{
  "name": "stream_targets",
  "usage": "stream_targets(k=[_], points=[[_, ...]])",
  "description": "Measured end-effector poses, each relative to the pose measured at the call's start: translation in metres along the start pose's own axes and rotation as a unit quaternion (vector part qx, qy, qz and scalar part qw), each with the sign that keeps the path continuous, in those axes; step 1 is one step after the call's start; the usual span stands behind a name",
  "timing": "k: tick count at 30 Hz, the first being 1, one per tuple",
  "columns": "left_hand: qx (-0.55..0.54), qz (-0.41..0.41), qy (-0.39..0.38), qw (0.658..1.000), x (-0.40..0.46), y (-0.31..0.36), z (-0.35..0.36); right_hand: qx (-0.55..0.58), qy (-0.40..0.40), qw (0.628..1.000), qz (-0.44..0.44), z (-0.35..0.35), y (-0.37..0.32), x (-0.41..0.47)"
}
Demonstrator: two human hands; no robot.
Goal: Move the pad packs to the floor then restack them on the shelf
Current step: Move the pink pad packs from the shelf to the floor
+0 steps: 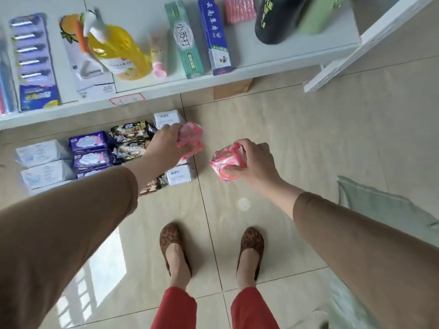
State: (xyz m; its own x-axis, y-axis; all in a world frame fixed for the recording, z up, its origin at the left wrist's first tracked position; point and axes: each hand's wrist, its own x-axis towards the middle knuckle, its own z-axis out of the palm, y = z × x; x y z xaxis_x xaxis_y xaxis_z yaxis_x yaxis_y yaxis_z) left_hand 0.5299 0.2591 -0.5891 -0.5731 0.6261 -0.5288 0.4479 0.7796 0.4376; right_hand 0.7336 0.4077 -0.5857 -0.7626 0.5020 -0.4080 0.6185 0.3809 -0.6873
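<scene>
Each of my hands grips a pink pad pack above the tiled floor. My left hand (166,143) holds one pink pack (191,137) over the right end of a cluster of packs lying on the floor. My right hand (255,162) holds the other pink pack (226,163) to the right of that cluster. On the floor lie white packs (42,151), purple packs (91,141), black patterned packs (131,130) and two more white packs (168,118) (179,174). My left forearm hides part of the cluster.
A white shelf (166,84) runs across the top, carrying razors (31,60), a yellow bottle (118,53), toothpaste boxes (185,41) and a dark bottle (278,17). A pale green cushion (380,210) lies at the right. My feet (174,248) stand on the tiles below.
</scene>
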Motion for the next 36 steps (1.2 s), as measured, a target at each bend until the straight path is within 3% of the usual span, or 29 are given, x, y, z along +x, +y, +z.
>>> stream_targets(k=[8,17,23,36], points=[[0.096,0.041,0.035,0.994,0.143,-0.054,0.078,0.016,0.02,1.0,0.002,0.111,0.084,0.12],[0.217,0.094,0.073,0.969,0.244,-0.092,0.104,-0.02,-0.01,0.998,-0.052,0.17,0.111,0.214],[0.234,0.093,0.016,0.968,0.261,-0.108,0.112,-0.044,-0.013,0.995,-0.083,0.191,0.112,0.234],[0.271,0.07,0.017,0.96,0.248,-0.108,0.099,-0.104,0.035,0.992,-0.06,0.201,0.095,0.24]])
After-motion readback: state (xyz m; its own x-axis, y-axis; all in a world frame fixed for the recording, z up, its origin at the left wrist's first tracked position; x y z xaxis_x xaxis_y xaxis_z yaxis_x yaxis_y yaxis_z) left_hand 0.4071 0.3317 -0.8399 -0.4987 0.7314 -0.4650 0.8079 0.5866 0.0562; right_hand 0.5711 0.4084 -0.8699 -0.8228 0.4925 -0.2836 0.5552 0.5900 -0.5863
